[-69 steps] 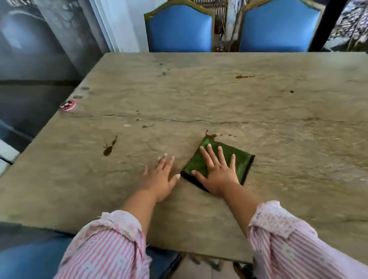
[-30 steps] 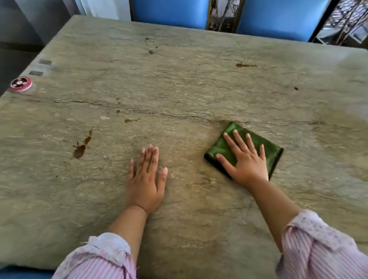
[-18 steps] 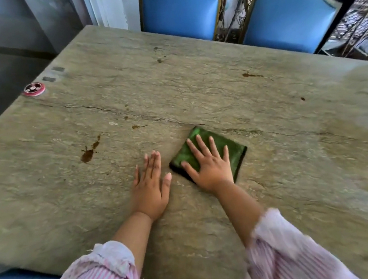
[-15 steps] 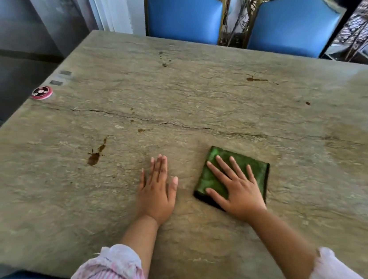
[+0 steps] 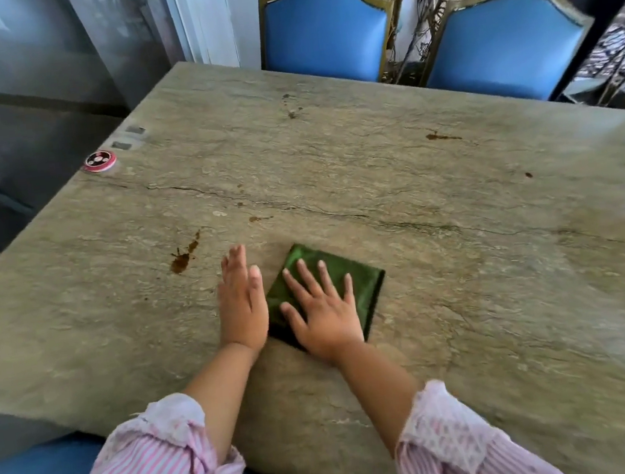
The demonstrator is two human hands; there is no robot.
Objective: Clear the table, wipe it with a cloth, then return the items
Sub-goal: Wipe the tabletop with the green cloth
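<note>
Nothing legible is showing anywhere in the head view. The small round red disc [image 5: 99, 161] lying at the far left edge of the grey-green stone table [image 5: 464, 265] is carrying a white-and-dark emblem too small to read. The two grey rectangular tags [image 5: 121, 144] just beside it are looking blank.

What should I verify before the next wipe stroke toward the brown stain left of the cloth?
1. Contact: right hand flat on the folded green cloth, fingers spread: ok.
2. Cloth lying flat on the stone table: ok.
3. Path to the brown stain free: not ok; the left hand lies beside the cloth's left edge, between it and the stain.
4. Stain wiped: not ok; it shows plainly.
5. Far side: smaller brown spots wiped: not ok.
6. Whether the red round disc near the table's left edge can be lifted off: cannot tell.
</note>
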